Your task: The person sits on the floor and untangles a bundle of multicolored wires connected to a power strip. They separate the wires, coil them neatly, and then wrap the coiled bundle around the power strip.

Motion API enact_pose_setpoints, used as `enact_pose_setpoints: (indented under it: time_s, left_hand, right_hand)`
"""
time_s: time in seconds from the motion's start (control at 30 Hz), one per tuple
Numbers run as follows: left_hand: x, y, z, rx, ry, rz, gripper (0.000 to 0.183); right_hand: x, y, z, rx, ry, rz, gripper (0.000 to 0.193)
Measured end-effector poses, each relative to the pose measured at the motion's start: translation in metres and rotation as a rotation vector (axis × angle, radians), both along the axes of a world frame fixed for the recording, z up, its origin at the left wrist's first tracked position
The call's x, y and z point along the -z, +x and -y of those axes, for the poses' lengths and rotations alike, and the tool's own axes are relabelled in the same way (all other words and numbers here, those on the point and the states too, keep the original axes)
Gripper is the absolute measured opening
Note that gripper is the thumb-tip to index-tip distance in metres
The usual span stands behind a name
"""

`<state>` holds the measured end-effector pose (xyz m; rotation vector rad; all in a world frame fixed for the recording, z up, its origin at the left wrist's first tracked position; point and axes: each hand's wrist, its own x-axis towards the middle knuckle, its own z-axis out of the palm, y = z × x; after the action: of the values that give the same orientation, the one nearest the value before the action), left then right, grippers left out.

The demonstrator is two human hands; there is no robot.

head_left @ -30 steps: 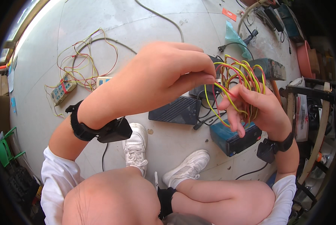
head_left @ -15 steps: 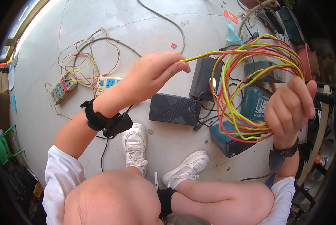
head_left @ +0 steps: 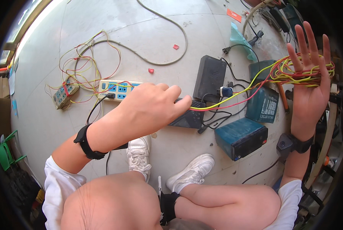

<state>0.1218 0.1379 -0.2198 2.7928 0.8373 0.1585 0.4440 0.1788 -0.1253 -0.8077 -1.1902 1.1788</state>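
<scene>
My right hand [head_left: 309,76] is raised at the right with its fingers spread and stretched upward. A bundle of red and yellow electrical wire [head_left: 284,76] is looped about its fingers. From the bundle, a yellow and a red strand run down to the left, to my left hand [head_left: 152,101], which is closed in a pinch on them at the centre. Below my left hand lies a black power adapter [head_left: 190,117], partly hidden by it. Beyond the strands, another black adapter [head_left: 209,78] lies on the floor, with a blue and white plug [head_left: 225,92] beside it.
Two power strips, one white [head_left: 116,87] and one with a red band [head_left: 66,94], lie at the left among tangled thin wires. Teal batteries [head_left: 236,136] stand at the right. A grey cable [head_left: 167,63] curves across the floor. A green plastic stool [head_left: 4,153] is at far left.
My right hand has gone from gripping the wide coil to spread fingers, with the wire bunched round them. My left hand has moved down, drawing the strands lower. A second red scrap is now visible.
</scene>
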Motion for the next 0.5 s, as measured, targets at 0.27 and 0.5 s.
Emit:
enact_pose_setpoints:
  time_s: [0.27, 0.5]
  left_hand:
    - [-0.050, 0.026, -0.009, 0.097, 0.153, 0.100, 0.019]
    - [-0.054, 0.025, -0.011, -0.079, 0.036, 0.155, 0.027]
  right_hand:
    - [0.039, -0.093, 0.047, -0.380, -0.464, 0.194, 0.056]
    - [0.036, -0.095, 0.051, -0.501, -0.916, 0.076, 0.033]
